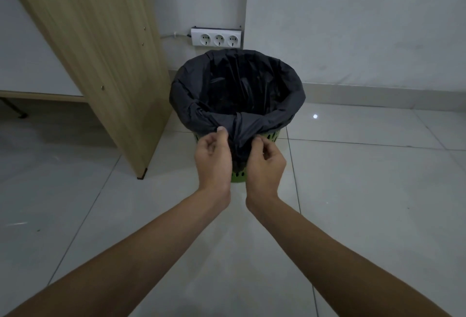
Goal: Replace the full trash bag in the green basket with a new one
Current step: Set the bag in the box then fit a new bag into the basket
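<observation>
Both hands at bag overhang, near rim of green basket (273, 137).
Left hand (214, 158) and right hand (264, 163) pinch gathered black bag (242, 105) slack. Risk: hard tug tears thin film or tips basket.

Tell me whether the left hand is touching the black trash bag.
Touching. The head view shows the left hand pinching a bunched fold of the black trash bag.

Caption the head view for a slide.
Left hand and right hand pinch the black bag, gathered at the near rim of the green basket.
</observation>
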